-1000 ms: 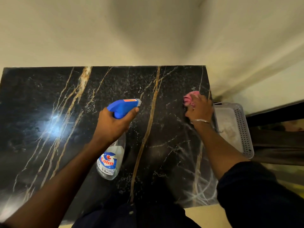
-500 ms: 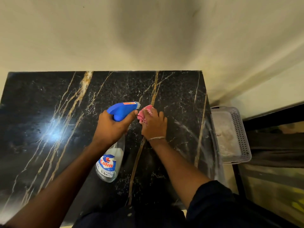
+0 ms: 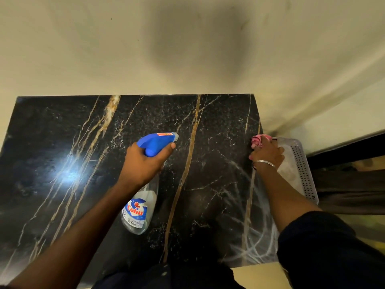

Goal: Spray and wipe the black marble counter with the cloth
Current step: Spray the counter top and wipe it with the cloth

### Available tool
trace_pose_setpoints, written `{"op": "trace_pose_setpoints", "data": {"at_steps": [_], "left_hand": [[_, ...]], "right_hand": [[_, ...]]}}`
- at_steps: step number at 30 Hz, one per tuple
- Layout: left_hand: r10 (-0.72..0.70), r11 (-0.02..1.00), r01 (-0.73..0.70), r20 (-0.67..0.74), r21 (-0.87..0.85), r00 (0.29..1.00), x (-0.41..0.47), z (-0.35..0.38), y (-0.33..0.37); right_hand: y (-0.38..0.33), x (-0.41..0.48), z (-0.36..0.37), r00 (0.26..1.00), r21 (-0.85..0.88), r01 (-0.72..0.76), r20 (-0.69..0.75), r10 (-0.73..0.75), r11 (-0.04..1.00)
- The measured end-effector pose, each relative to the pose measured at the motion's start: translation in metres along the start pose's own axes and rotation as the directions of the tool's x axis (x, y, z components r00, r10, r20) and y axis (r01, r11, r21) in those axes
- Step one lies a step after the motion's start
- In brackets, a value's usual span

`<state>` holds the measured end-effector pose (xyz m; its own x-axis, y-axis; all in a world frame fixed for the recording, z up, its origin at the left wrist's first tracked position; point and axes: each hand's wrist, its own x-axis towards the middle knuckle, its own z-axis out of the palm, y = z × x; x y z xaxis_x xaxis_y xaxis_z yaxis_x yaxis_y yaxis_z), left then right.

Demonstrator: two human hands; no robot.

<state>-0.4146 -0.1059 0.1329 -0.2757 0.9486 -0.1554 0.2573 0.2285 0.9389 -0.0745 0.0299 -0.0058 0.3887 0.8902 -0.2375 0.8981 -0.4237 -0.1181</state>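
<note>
Tabletop [image 3: 62, 132] of black marble with gold and white veins, viewed from above. I note my left grip [image 3: 143, 163] curled round the neck of the clear plastic spray bottle with blue trigger head [image 3: 136, 211], mid-tabletop, nozzle pointing toward the far right. My right grip [image 3: 267, 153] clutches the bunched pink cloth [image 3: 257, 140] at the right edge, toward the far corner. Pale wet streaks [image 3: 256, 236] mark the near right corner. White perforated plastic basket [image 3: 306, 170] sits just beside that edge.

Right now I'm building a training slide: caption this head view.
Left hand grips spray bottle; right hand holds pink cloth at right edge of black marble counter.
</note>
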Motion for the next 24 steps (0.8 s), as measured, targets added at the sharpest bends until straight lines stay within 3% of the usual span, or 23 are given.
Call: {"op": "trace_pose_setpoints", "data": {"at_steps": [3, 6, 10, 12, 14, 20, 24], "left_hand": [[0.01, 1.0, -0.01, -0.006, 0.003, 1.0, -0.004, 0.001, 0.001], [-0.004, 1.0, 0.004, -0.015, -0.003, 1.0, -0.009, -0.001, -0.001], [-0.036, 0.999, 0.036, -0.021, -0.017, 0.999, -0.013, -0.004, -0.002], [-0.053, 0.998, 0.053, -0.023, -0.018, 0.998, -0.014, -0.004, -0.002], [-0.066, 0.998, 0.066, -0.02, -0.016, 0.998, -0.013, -0.005, -0.003], [-0.082, 0.997, 0.082, -0.033, 0.008, 0.996, -0.006, -0.01, -0.009], [-0.079, 0.995, 0.081, -0.035, 0.06, 0.996, 0.001, -0.013, -0.015]], "right_hand": [[-0.026, -0.028, 0.007, 0.997, -0.002, 0.028, -0.068, -0.028, 1.0], [-0.065, -0.063, 0.02, 0.973, -0.022, 0.222, -0.059, -0.223, 0.975], [-0.119, -0.102, 0.04, 0.835, -0.097, 0.55, 0.04, -0.548, 0.83], [-0.121, -0.098, 0.04, 0.775, -0.133, 0.632, 0.099, -0.624, 0.763], [-0.11, -0.077, 0.034, 0.778, -0.14, 0.628, 0.101, -0.62, 0.765], [-0.071, 0.027, -0.004, 0.938, -0.062, 0.345, 0.0, -0.346, 0.936], [-0.068, 0.057, -0.017, 0.972, -0.068, 0.236, -0.004, -0.237, 0.969]]}}
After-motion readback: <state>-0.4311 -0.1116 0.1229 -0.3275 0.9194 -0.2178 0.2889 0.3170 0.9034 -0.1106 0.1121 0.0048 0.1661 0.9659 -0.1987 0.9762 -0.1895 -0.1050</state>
